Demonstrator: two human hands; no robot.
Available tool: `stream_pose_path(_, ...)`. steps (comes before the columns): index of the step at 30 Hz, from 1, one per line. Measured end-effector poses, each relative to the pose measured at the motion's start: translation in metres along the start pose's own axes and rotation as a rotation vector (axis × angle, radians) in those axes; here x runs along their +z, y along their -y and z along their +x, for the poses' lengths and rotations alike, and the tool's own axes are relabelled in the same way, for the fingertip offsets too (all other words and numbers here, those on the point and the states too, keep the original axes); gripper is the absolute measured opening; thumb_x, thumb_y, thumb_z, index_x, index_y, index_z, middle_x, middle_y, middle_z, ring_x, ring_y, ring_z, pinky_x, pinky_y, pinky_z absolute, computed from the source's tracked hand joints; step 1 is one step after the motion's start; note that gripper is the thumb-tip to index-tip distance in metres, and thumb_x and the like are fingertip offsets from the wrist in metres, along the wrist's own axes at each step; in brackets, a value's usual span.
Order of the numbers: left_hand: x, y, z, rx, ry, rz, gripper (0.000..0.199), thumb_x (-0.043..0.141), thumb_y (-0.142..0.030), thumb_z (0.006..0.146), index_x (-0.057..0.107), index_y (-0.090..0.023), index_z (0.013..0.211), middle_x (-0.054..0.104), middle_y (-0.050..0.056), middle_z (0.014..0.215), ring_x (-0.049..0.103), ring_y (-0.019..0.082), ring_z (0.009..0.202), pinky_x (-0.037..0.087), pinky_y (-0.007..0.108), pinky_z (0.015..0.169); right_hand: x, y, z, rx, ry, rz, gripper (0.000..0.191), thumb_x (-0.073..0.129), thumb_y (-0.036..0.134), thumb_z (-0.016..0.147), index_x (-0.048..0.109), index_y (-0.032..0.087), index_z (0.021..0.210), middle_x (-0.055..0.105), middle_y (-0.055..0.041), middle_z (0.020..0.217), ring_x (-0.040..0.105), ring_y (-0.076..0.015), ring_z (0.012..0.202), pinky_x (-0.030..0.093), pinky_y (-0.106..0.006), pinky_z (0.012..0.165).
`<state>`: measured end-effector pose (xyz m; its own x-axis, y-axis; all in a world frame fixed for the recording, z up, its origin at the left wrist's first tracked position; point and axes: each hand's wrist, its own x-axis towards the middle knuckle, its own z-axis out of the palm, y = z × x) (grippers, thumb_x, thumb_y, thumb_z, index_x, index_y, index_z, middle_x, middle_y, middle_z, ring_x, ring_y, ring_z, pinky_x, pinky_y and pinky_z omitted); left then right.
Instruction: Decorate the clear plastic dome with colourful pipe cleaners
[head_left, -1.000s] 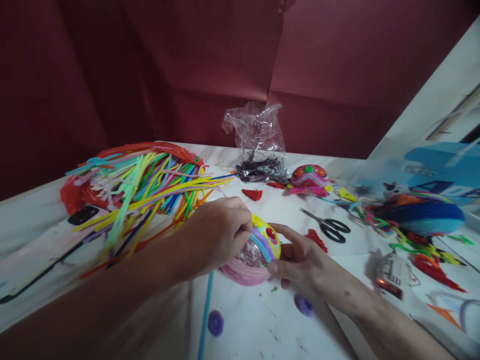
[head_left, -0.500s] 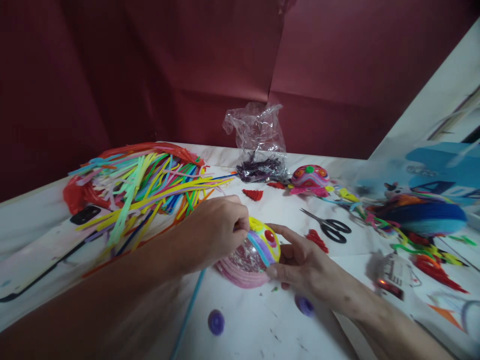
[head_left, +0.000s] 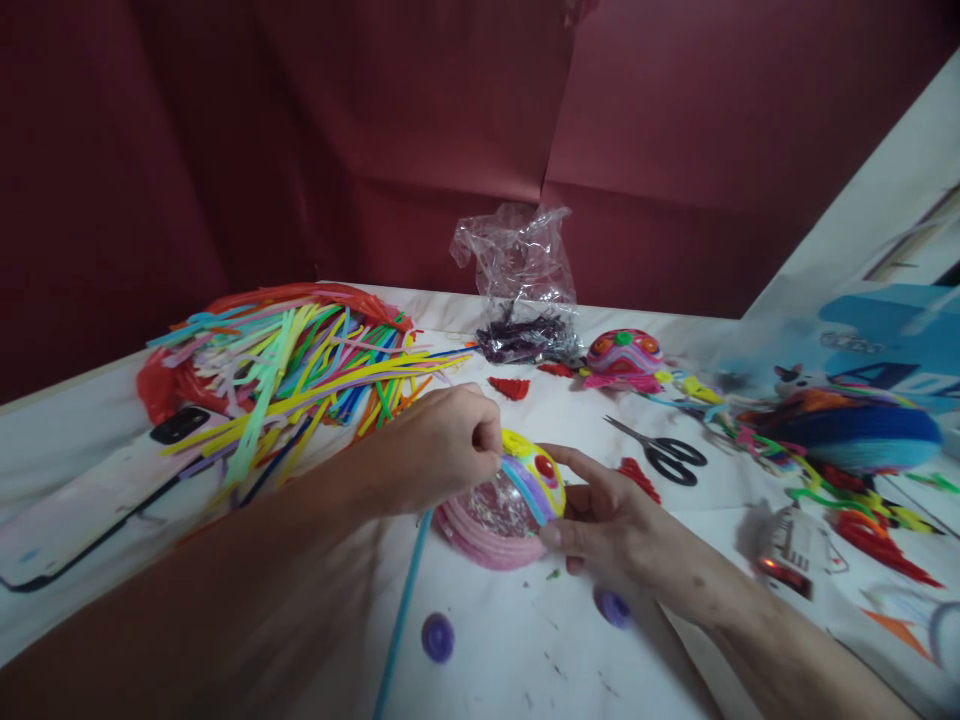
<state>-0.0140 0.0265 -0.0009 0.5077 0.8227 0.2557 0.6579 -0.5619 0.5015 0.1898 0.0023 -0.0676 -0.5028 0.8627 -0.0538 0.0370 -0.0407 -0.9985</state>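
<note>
A clear plastic dome (head_left: pixel 501 505) sits on the table in front of me, partly covered with pipe cleaners in pink, purple, blue and yellow, with a red spot on the yellow part. My left hand (head_left: pixel 457 440) is closed in a pinch at the dome's upper left. From under it a light blue pipe cleaner (head_left: pixel 405 610) trails down toward me; the pinched part is hidden by my fingers. With thumb and fingers, my right hand (head_left: pixel 611 520) grips the dome's right edge. Two purple coils (head_left: pixel 438 637) lie nearer me, one close below my right wrist.
Pipe cleaners (head_left: pixel 300 370) in a red bag and a phone (head_left: pixel 112 500) lie on the left. Behind the dome are a clear bag (head_left: pixel 525 290), red pieces (head_left: pixel 510 388) and a finished-looking pink dome (head_left: pixel 624 360). Black scissors (head_left: pixel 667 458) and a white device with a red light (head_left: pixel 787 550) lie right.
The view has shifted slightly. The light blue pipe cleaner's trailing end has swung a little to the right. Both hands keep nearly the same place at the dome.
</note>
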Motion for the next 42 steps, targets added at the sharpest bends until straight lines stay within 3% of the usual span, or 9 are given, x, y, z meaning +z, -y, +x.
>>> stream_pose_path(6,0.001,0.001,0.009,-0.051,0.002,0.055,0.011,0.050,-0.013,0.063,0.060,-0.016,0.060,0.060,-0.001,0.064,0.053,0.012,0.060,0.037,0.022,0.052,-0.002,0.001,0.001,0.025,0.004,0.034,0.077,0.075,0.039,0.073,0.032,0.015,0.132,0.054,-0.0024,0.069,0.052,-0.0154,0.055,0.046,-0.021,0.049)
stream_pose_path(13,-0.013,-0.005,0.022,-0.099,0.136,0.133,0.010,0.056,-0.016,0.060,0.065,-0.016,0.061,0.063,0.000,0.062,0.057,0.013,0.057,0.037,0.021,0.048,-0.003,-0.001,0.003,0.031,-0.017,0.004,0.081,0.075,0.042,0.074,0.031,0.011,0.134,0.055,-0.0030,0.068,0.052,-0.0151,0.052,0.044,-0.021,0.048)
stream_pose_path(21,-0.017,-0.010,0.022,-0.113,0.180,0.204,0.012,0.053,-0.018,0.060,0.065,-0.018,0.061,0.062,0.000,0.057,0.055,0.013,0.052,0.034,0.021,0.044,-0.004,0.003,0.001,-0.038,-0.023,-0.114,0.061,0.075,0.040,0.080,0.045,0.015,0.128,0.055,-0.0042,0.085,0.049,-0.0157,0.067,0.038,-0.021,0.055)
stream_pose_path(25,-0.018,-0.006,0.028,-0.120,0.249,0.164,0.010,0.055,-0.018,0.058,0.064,-0.019,0.062,0.061,-0.001,0.056,0.055,0.013,0.051,0.036,0.021,0.042,-0.001,0.005,0.001,-0.089,0.016,-0.076,0.053,0.072,0.035,0.083,0.045,0.015,0.125,0.053,-0.0072,0.106,0.051,-0.0216,0.091,0.043,-0.027,0.077)
stream_pose_path(30,-0.020,-0.003,0.032,-0.143,0.306,0.090,0.008,0.056,-0.018,0.058,0.062,-0.017,0.063,0.058,-0.002,0.054,0.052,0.011,0.046,0.035,0.020,0.040,0.003,0.006,0.002,-0.118,0.054,-0.031,0.051,0.071,0.032,0.084,0.044,0.015,0.124,0.046,-0.0095,0.118,0.049,-0.0236,0.100,0.041,-0.033,0.088)
stream_pose_path(42,-0.018,0.010,0.035,-0.165,0.415,-0.129,0.014,0.062,-0.020,0.059,0.054,-0.016,0.069,0.053,-0.005,0.055,0.049,0.009,0.048,0.035,0.019,0.042,0.002,0.003,0.002,-0.171,0.043,-0.030,0.048,0.072,0.029,0.084,0.047,0.016,0.123,0.045,-0.0098,0.120,0.048,-0.0258,0.103,0.043,-0.037,0.089)
